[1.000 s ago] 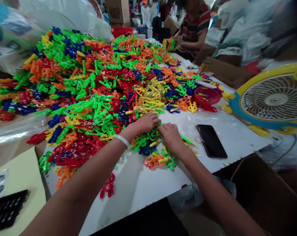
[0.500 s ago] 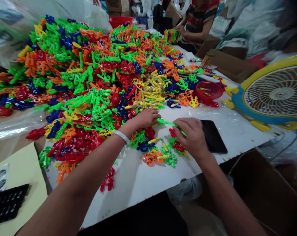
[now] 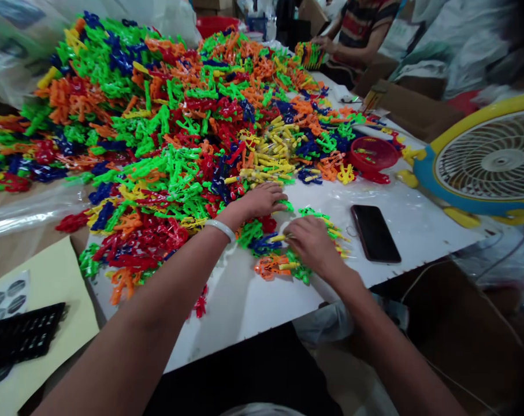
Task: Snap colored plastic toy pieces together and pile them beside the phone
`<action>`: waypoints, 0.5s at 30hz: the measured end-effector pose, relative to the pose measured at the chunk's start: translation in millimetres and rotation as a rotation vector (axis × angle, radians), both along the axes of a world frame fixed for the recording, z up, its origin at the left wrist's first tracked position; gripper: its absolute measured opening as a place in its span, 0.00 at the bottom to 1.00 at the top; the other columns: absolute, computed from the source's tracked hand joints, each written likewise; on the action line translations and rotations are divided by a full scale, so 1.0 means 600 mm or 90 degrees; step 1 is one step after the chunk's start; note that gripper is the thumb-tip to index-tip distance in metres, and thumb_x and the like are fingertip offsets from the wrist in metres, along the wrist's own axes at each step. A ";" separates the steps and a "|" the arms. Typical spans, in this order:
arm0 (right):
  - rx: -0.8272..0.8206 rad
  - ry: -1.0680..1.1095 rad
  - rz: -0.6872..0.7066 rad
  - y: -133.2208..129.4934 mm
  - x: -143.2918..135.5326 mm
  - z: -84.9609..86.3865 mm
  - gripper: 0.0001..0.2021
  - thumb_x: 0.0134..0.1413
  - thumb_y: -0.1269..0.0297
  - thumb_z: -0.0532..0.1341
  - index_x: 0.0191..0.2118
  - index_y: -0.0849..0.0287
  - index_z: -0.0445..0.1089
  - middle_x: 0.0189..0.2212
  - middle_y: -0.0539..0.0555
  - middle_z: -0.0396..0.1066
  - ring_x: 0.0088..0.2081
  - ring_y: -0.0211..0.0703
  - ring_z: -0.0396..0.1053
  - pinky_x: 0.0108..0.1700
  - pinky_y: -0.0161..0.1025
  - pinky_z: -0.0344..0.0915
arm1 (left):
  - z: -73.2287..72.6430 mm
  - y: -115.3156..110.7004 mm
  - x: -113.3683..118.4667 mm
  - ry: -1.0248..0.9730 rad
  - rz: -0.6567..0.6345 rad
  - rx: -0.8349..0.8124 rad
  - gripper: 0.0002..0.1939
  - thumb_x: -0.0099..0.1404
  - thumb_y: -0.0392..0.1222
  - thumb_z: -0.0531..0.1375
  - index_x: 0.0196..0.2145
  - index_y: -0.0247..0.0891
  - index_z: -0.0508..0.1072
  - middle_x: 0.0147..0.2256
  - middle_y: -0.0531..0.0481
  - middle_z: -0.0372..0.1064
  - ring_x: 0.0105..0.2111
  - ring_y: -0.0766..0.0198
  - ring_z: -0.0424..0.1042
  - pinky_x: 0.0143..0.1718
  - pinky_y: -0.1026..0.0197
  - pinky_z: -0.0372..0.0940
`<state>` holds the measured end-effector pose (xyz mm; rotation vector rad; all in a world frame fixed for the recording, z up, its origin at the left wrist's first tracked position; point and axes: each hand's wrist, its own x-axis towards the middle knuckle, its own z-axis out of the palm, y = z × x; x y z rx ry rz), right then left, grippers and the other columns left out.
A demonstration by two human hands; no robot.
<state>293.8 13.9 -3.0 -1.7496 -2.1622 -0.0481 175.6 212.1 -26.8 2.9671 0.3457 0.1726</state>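
My left hand (image 3: 265,200) is at the near edge of a heap of small plastic figures (image 3: 175,173), its fingers closed over a green plastic figure (image 3: 288,205) whose end shows past the fingertips. To its right, my right hand (image 3: 311,241) pinches a small yellow stick (image 3: 278,237) above a few loose figures. Among these, an orange figure (image 3: 271,267) with a yellow stick lies below my right hand. Green figures with yellow tips (image 3: 331,226) lie just beyond that hand, partly hidden by it.
A black phone (image 3: 375,233) lies on the white table at the right. Behind it are a red bowl (image 3: 374,153) and a yellow-and-blue fan (image 3: 495,162). A black tray (image 3: 21,335) rests on yellow card at left. Another person's hands (image 3: 326,45) hold figures at the back.
My right hand has moved left and toward me, from a green figure to a yellow stick. A green figure now lies beyond it, near the phone. My left hand stays by the heap.
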 end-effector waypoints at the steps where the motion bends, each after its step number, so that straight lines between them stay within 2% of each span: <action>1: 0.026 0.018 -0.023 -0.011 0.019 0.005 0.05 0.59 0.66 0.58 0.38 0.58 0.71 0.37 0.55 0.73 0.42 0.48 0.63 0.44 0.45 0.55 | -0.001 0.000 0.000 -0.001 0.003 -0.004 0.24 0.69 0.55 0.48 0.54 0.39 0.68 0.57 0.42 0.63 0.60 0.58 0.57 0.62 0.55 0.47; 4: 0.113 0.029 -0.156 -0.049 0.062 0.019 0.07 0.59 0.63 0.58 0.40 0.57 0.71 0.39 0.56 0.73 0.43 0.50 0.64 0.45 0.46 0.56 | -0.004 0.000 0.001 -0.016 0.008 -0.006 0.24 0.69 0.56 0.48 0.53 0.40 0.69 0.57 0.44 0.64 0.59 0.58 0.58 0.61 0.56 0.47; 6: 0.125 0.030 -0.196 -0.071 0.060 0.024 0.09 0.59 0.61 0.59 0.42 0.58 0.71 0.41 0.57 0.72 0.45 0.52 0.64 0.47 0.47 0.56 | -0.005 0.000 0.000 -0.020 -0.001 0.000 0.24 0.69 0.56 0.47 0.53 0.39 0.69 0.56 0.43 0.65 0.59 0.58 0.59 0.62 0.56 0.47; 8: 0.066 0.044 -0.136 -0.086 0.028 0.021 0.12 0.58 0.60 0.60 0.45 0.58 0.69 0.44 0.58 0.71 0.47 0.52 0.64 0.48 0.47 0.56 | -0.004 -0.001 -0.001 -0.022 -0.006 0.012 0.24 0.69 0.55 0.47 0.53 0.38 0.69 0.56 0.43 0.65 0.60 0.58 0.58 0.62 0.55 0.47; 11: -0.062 0.021 -0.012 -0.089 -0.042 0.004 0.15 0.58 0.59 0.61 0.50 0.57 0.67 0.43 0.57 0.72 0.45 0.51 0.64 0.46 0.46 0.55 | -0.001 -0.002 -0.003 -0.024 -0.005 0.032 0.24 0.70 0.55 0.47 0.54 0.38 0.69 0.56 0.42 0.65 0.59 0.58 0.59 0.61 0.54 0.49; 15: -0.085 -0.069 0.008 -0.072 -0.104 -0.021 0.13 0.59 0.62 0.59 0.49 0.59 0.67 0.36 0.58 0.71 0.39 0.50 0.64 0.41 0.45 0.54 | 0.000 -0.002 -0.004 -0.006 -0.002 0.046 0.23 0.70 0.54 0.48 0.54 0.39 0.68 0.57 0.43 0.65 0.59 0.59 0.59 0.62 0.55 0.49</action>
